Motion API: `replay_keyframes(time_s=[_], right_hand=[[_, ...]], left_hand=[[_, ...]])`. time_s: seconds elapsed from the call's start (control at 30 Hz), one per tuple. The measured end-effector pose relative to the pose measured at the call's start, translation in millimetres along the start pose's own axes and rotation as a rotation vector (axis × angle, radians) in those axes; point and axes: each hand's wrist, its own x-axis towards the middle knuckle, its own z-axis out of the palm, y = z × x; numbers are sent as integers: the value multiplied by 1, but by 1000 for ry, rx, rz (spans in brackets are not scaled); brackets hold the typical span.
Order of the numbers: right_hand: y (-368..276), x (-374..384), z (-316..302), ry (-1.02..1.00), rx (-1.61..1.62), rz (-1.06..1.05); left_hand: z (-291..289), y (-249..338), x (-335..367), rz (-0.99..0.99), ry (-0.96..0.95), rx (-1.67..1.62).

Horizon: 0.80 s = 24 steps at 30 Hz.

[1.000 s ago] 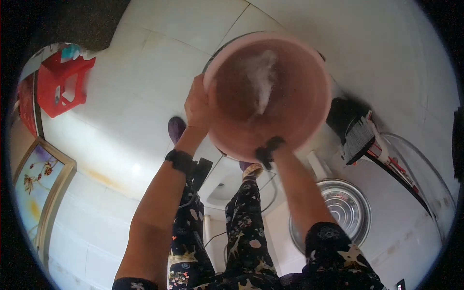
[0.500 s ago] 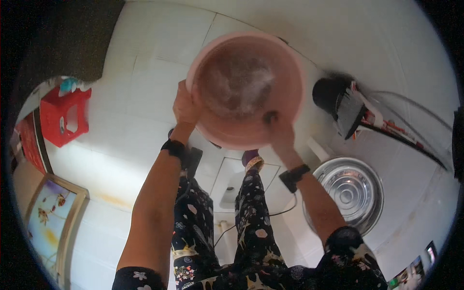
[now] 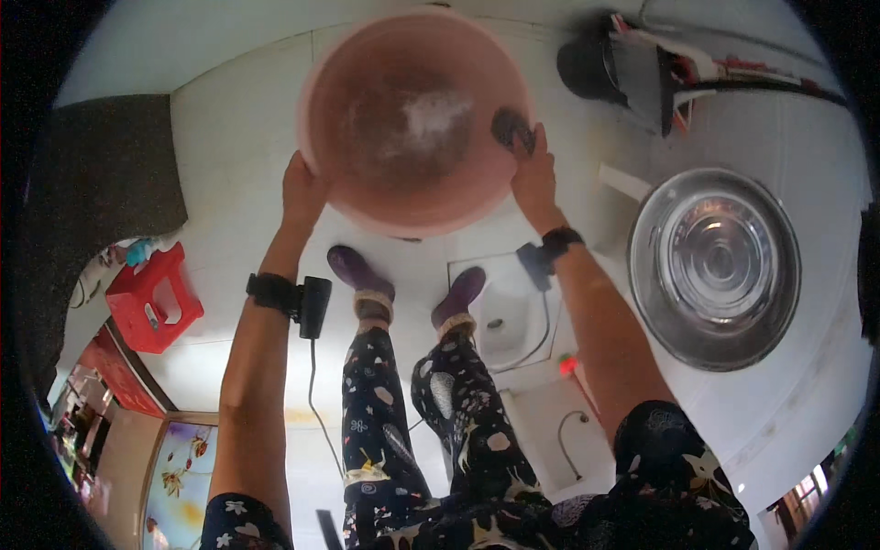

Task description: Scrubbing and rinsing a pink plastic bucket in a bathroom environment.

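A large pink basin (image 3: pixel 403 209) with whitish, foamy water in it is held out in front of me. My left hand (image 3: pixel 302 194) is closed on its left rim, the fingers partly hidden. At the right rim, my right hand (image 3: pixel 533 181) holds a dark, oval scrubber-like thing (image 3: pixel 510 126) between fingers and thumb, against the inner wall. What exactly this dark thing is, I cannot make out. Both wrists wear black straps, a black device sitting on the left one.
To the right stands a shiny metal basin (image 3: pixel 790 284). A black bucket (image 3: pixel 587 66) and long-handled tools are by the far right wall. A squat toilet (image 3: pixel 513 316) is set in the floor near my feet. At left stands a red plastic stool (image 3: pixel 151 302).
My view has turned right, and the basin now appears farther left and higher. The right hand has moved up along the basin's right side with the dark scrubber-like thing.
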Motion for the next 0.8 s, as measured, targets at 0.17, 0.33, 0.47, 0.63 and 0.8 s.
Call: replay_keyframes(time_s=[0.17, 0.33, 0.47, 0.63, 0.8], right_hand=[[71, -55, 17, -119, 55, 35], [61, -131, 22, -191, 339, 184], [76, -158, 33, -257, 493, 389], [107, -208, 69, -142, 653, 631], [84, -273, 92, -52, 790, 698]], left_hand=[[53, 55, -19, 161, -48, 225], [60, 81, -21, 172, -115, 347], [90, 92, -25, 311, -136, 316], [147, 106, -55, 487, -371, 556], [162, 107, -58, 601, -446, 606]])
